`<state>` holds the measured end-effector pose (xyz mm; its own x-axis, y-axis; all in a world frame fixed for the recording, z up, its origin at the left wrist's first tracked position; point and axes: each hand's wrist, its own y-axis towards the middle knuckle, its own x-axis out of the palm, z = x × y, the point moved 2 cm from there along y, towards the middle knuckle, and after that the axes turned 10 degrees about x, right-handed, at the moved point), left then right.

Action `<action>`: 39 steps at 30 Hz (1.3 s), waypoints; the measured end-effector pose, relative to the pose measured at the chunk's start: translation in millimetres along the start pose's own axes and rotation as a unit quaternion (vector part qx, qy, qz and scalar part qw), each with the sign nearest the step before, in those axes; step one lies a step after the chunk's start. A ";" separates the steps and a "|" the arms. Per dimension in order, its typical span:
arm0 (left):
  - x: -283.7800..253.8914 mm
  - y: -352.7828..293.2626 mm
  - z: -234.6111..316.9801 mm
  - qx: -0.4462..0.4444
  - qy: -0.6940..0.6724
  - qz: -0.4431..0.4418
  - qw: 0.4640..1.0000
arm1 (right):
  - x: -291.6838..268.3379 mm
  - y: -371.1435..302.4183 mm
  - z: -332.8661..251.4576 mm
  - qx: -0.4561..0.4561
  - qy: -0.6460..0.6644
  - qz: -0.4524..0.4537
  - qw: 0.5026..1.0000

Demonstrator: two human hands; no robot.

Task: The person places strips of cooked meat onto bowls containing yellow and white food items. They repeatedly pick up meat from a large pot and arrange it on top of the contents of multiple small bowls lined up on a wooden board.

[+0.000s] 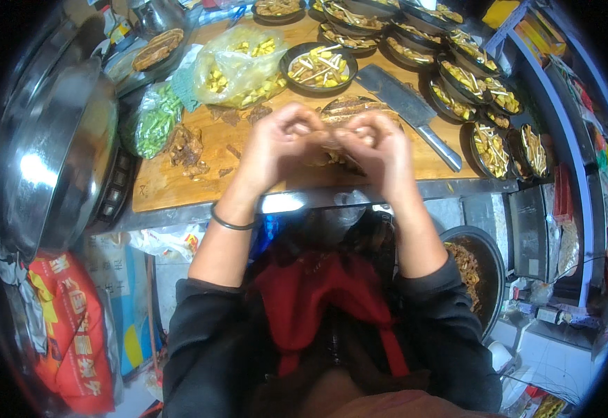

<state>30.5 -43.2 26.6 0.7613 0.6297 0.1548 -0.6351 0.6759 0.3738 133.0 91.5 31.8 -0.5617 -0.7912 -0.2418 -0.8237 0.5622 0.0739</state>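
Working both hands together over the wooden cutting board (178, 182), head view only. Left hand (274, 150) and right hand (380, 150) meet at the fingertips, fingers curled tight, pinching a small brown piece of food (332, 155) between them; what exactly it is, can't tell, mostly hidden by the knuckles. It sits just above the near edge of the board, over a dark dish (349, 106) partly covered by the hands. Cleaver (408, 111) lies flat to the right of the hands, blade far, handle near-right, not touched. Brown scraps (187, 148) lie left of the left hand, a bag of green pieces (154, 122) further left. Clear bag of yellow chunks (237, 66) far-left. Filled dark bowls (318, 66) run along the far and right side. Big steel lid (53, 160) at far left. Black pan (481, 268) sits low, near-right, below the counter. Judgement: tearing goes best kept over the dish so bits drop in, grip close to the split, hands clear of the cleaver.
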 end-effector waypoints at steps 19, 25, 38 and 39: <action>66.8 48.3 -35.5 0.260 0.525 -0.092 0.805 | -74.9 37.9 40.5 0.071 -0.068 0.111 0.989; 50.7 52.3 -30.2 0.227 0.423 -0.101 0.872 | -75.7 40.5 50.9 0.053 -0.090 0.136 0.985; 30.2 70.0 -24.9 0.293 0.346 -0.144 0.879 | -77.5 31.3 52.9 -0.015 -0.125 0.150 0.981; 33.7 65.5 -25.3 0.268 0.285 -0.161 0.906 | -77.9 31.0 51.5 -0.010 -0.151 0.147 0.978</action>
<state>11.2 32.0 33.1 0.6077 0.6313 -0.4818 -0.1206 0.6730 0.7297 155.2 183.0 3.1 -0.7289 -0.4873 -0.4808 -0.6329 0.7475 0.2018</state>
